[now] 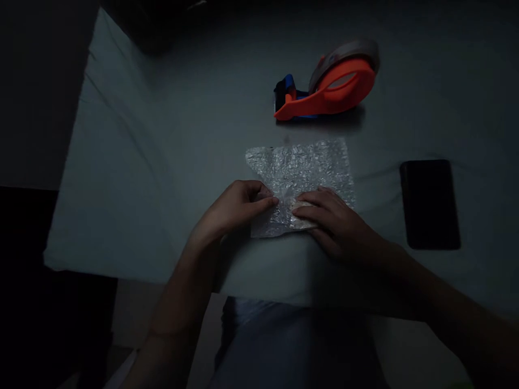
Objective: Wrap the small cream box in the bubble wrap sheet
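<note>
A sheet of bubble wrap (308, 167) lies on the cloth-covered table in front of me. My left hand (237, 208) is at its left edge, thumb and fingertips closed on the plastic. Over the near right part of the sheet, my right hand (334, 219) bends its fingers around a small pale object (303, 215). The fingers cover much of that object, and in the dim light I cannot make out its kind.
Beyond the bubble wrap stands an orange and blue tape dispenser (344, 92) with a tape roll. To the right lies a black phone (430, 205). The light green tablecloth (133, 178) has creases, and its near edge is close to my forearms.
</note>
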Demonstrator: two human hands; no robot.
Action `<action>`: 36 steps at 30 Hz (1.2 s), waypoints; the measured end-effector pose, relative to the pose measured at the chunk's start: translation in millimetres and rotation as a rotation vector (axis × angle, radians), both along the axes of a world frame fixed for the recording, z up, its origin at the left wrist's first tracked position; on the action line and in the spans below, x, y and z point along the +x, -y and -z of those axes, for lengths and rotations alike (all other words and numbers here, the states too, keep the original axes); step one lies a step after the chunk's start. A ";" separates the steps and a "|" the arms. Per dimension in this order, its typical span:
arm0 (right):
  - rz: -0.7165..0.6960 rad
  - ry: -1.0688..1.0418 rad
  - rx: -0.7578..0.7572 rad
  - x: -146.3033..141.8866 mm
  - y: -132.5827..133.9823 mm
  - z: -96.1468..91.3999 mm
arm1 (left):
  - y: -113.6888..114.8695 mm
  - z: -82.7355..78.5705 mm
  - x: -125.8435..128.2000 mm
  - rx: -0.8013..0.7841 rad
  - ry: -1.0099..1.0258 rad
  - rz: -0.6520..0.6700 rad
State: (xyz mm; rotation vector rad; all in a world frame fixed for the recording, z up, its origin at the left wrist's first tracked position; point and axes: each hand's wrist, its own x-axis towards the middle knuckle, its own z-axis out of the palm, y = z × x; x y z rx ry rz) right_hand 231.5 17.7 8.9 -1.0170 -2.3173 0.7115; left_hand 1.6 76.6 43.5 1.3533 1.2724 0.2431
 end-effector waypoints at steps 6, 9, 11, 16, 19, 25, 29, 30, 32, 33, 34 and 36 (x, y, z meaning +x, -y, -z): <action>-0.014 -0.030 -0.014 -0.3 -1.2 2.0 | -2.1 -2.5 0.2 -0.007 0.071 0.047; -0.050 -0.022 -0.022 0.6 -2.6 3.2 | -3.1 -4.3 -1.3 -0.011 0.070 0.077; -0.055 -0.006 -0.029 0.9 -2.3 3.3 | -3.4 -4.1 -3.1 -0.002 0.061 0.093; -0.007 0.034 -0.019 0.8 0.4 2.3 | -2.4 -2.1 -7.0 -0.043 0.025 0.089; 0.005 0.056 -0.012 0.2 1.1 0.7 | -0.7 -0.4 -5.9 -0.037 -0.010 0.064; 0.100 0.092 0.285 -5.5 6.3 1.3 | 2.4 6.2 1.1 0.058 0.018 0.015; 0.203 0.174 0.522 -9.9 11.2 -0.4 | 5.0 7.1 5.8 0.111 0.046 -0.030; 0.207 0.203 0.545 -11.0 11.7 -1.9 | 5.8 5.9 7.2 0.105 0.069 -0.058; 0.203 0.245 0.552 -12.8 11.7 -5.2 | 7.4 1.8 10.3 0.025 0.176 -0.122; 0.203 0.251 0.546 -13.4 11.5 -6.6 | 8.0 -0.8 11.8 -0.049 0.259 -0.145; 0.203 0.252 0.532 -13.6 11.3 -7.6 | 8.5 -3.4 13.0 -0.134 0.349 -0.161; 0.204 0.226 0.497 -13.0 11.2 -8.2 | 9.2 -7.3 14.1 -0.282 0.506 -0.171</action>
